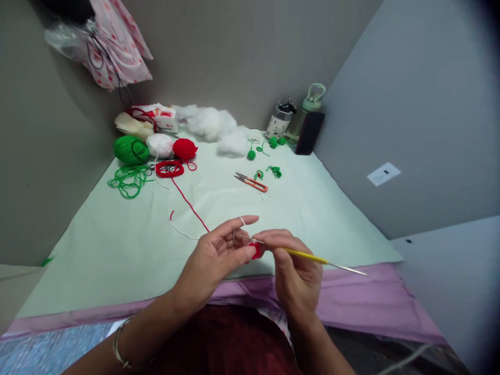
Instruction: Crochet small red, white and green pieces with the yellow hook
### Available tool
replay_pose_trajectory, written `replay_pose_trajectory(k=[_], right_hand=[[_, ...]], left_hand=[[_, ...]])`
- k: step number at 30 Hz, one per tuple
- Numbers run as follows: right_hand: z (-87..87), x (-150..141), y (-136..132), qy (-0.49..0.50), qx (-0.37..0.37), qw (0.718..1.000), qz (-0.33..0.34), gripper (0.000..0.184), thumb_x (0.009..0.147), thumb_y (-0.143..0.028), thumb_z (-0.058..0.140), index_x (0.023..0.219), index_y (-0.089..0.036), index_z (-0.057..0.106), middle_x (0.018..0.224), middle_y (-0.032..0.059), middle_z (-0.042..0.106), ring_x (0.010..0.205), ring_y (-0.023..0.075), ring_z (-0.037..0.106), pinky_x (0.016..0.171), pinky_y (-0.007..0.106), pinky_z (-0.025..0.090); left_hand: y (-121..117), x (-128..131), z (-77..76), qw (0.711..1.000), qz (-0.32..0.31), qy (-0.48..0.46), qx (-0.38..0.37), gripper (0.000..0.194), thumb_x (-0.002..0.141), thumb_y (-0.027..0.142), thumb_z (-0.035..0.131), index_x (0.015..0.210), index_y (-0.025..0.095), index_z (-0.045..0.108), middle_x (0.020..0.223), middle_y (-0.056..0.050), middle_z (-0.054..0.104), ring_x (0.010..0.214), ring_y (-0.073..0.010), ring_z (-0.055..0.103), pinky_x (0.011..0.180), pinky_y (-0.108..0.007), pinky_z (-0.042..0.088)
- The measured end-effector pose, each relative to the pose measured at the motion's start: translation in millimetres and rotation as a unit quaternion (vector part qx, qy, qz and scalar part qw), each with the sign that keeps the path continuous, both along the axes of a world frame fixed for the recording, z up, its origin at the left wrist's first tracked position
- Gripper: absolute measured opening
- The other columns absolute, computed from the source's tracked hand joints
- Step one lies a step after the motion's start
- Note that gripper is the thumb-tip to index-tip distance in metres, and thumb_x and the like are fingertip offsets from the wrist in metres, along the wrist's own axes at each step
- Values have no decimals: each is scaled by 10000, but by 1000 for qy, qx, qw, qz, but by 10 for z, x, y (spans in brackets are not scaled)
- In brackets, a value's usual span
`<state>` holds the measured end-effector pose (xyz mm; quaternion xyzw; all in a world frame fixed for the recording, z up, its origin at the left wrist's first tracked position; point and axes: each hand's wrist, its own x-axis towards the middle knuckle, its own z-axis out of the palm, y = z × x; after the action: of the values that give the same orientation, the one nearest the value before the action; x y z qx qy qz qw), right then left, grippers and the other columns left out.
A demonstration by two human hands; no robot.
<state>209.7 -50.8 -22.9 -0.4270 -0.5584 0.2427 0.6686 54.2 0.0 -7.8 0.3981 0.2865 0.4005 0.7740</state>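
Near the front edge of the table, my left hand pinches a small red crochet piece between thumb and fingers. White yarn passes over its raised index finger. My right hand grips a crochet hook with a yellow handle, its metal tip at the white stitches on top of the red piece. Red yarn runs from behind my left hand back to a flat red loop of yarn. A white strand trails leftward on the cloth.
Orange-handled thread snips lie mid-table beside small green crochet bits. Green, white and red yarn balls sit at back left. White stuffing, a bottle and a phone stand along the back.
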Motion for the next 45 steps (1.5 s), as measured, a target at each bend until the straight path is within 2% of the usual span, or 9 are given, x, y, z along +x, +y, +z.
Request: replay_pose_trajectory(k=[4,7,11,16,21,24,33,40,45], right_hand=[[-69,-29,-65,-190,56,976,-95,341,1005,-89,627,1227,-303,773,1034,50,773,886,193,742,736,333,647],[-118,-19,-89,-285,99,944,-135,434,971,-94,684,1331,-327,746,1140,74,760,972,228,757,757,361,665],[-65,27,-70,-160,46,981,-99,303,1014,-108,618,1210,-276,777,1007,61,757,885,206,744,751,365,655],[31,47,-20,84,-14,996,-5,188,1049,-222,601,1027,-243,786,893,32,727,647,139,675,585,290,591],[-6,10,-11,46,-23,999,8,165,1025,-216,654,1043,-267,810,999,57,785,795,168,694,677,309,596],[-22,23,-9,67,-30,997,26,164,1033,-228,647,1055,-268,804,999,51,798,750,154,685,665,303,589],[30,44,36,148,-44,986,69,165,1032,-332,654,986,-207,753,900,66,804,644,150,716,593,292,622],[49,80,-56,73,-37,995,54,187,1085,-284,546,1051,-211,714,971,76,811,712,172,765,662,342,664],[44,65,-131,-18,20,999,26,233,1091,-187,499,1153,-236,718,1057,75,798,813,183,761,736,377,661]], left_hand=[[-13,50,-3,999,33,-14,-33,461,787,236,935,1232,276,819,843,22,705,801,-118,635,785,-239,515],[-17,60,-1,994,8,-47,-103,500,789,282,941,1268,241,806,838,9,705,790,-110,616,803,-234,508],[37,17,-1,980,-44,-70,-183,461,786,244,927,1230,176,824,875,-21,702,725,-88,579,772,-227,511],[38,15,25,992,-13,-48,-116,299,787,223,906,1082,210,864,874,-8,705,737,-99,593,767,-236,493],[-42,33,38,999,-19,-2,-40,363,807,250,896,1165,273,838,925,-21,742,881,-174,654,881,-322,510],[-41,-10,41,999,-10,7,-30,388,826,279,884,1210,289,827,996,-27,733,933,-181,644,909,-323,497],[-22,-57,63,999,-23,17,-22,311,840,294,862,1151,286,855,911,-15,667,874,-163,599,846,-300,470],[-22,-94,26,999,-12,33,14,279,888,292,825,1166,305,848,897,-12,677,872,-163,609,828,-288,478],[-27,-93,4,999,0,36,33,277,894,262,828,1166,317,843,896,-1,681,880,-146,641,845,-263,511]])
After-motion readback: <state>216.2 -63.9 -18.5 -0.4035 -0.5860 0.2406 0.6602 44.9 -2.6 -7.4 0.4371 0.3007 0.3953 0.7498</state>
